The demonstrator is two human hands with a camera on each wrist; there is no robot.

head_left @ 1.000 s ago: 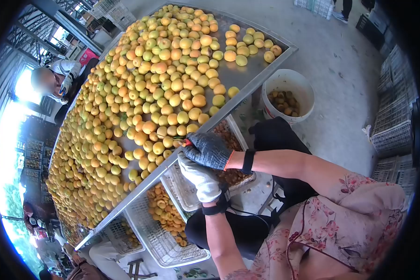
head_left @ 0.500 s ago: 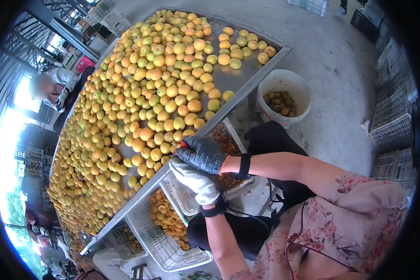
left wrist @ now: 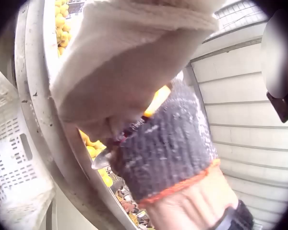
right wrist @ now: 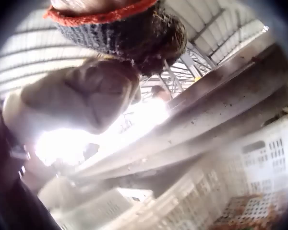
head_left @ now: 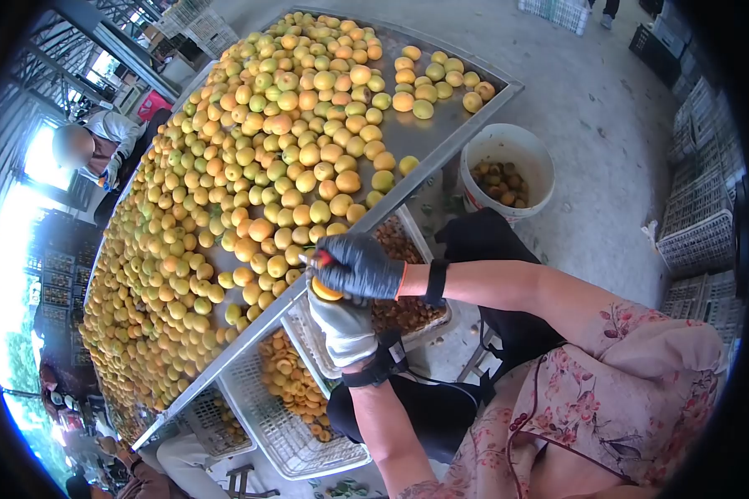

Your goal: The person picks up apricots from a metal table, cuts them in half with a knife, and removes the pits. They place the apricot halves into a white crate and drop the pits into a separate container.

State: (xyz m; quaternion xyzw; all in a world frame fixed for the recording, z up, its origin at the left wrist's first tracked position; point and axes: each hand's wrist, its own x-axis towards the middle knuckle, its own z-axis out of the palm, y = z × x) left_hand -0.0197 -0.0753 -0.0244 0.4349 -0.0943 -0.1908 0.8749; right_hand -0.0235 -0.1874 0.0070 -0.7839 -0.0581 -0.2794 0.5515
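Observation:
My left hand (head_left: 341, 326), in a white glove, grips a yellow-orange apricot (head_left: 325, 289) at the table's near edge. Right above it my right hand (head_left: 358, 266), in a dark grey glove with an orange cuff, holds a small red-handled knife (head_left: 324, 258). In the left wrist view a strip of the apricot (left wrist: 159, 99) shows between the two gloves, and a shiny metal blade (left wrist: 102, 160) sticks out past the grey one. Most of the fruit is hidden by the gloves. Many loose apricots (head_left: 287, 125) cover the metal table (head_left: 437, 137) beyond the hands.
Under the table edge stand a white crate of halved apricots (head_left: 295, 382) and a crate (head_left: 312, 333) with brown pits (head_left: 404, 316). A white bucket (head_left: 541, 158) with dark fruit is at the right. Another person (head_left: 112, 145) sits across the table; stacked crates (head_left: 699, 224) line the right side.
The left hand has turned, so an apricot now shows in its grip beneath the right hand. The right hand, still with the knife, has shifted slightly. The head view has moved a little.

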